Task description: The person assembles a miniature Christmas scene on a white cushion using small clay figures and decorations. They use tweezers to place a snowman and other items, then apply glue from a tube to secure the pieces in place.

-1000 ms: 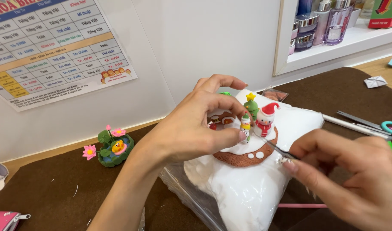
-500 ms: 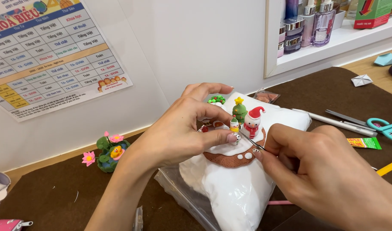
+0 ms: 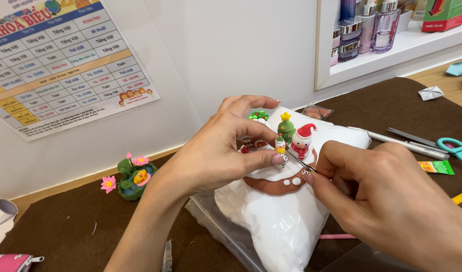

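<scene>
Brown felt (image 3: 69, 236) covers the desk below a white wall with a timetable poster (image 3: 64, 60). On it sits a white clay mound (image 3: 286, 221) topped with a small tree (image 3: 286, 128) and a snowman (image 3: 302, 141), both upright. The left hand (image 3: 216, 151) curls round the top, pinching a tiny figure (image 3: 280, 145). The right hand (image 3: 387, 201) is closed on a thin metal tool (image 3: 299, 160), long axis slanting up-left, tip at the figure. Steady, light pressure seems wise to avoid denting the clay.

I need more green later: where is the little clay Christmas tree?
In the head view, centre: the clay tree stands atop the white mound, beside the Santa snowman, just above the left hand's thumb.
</scene>
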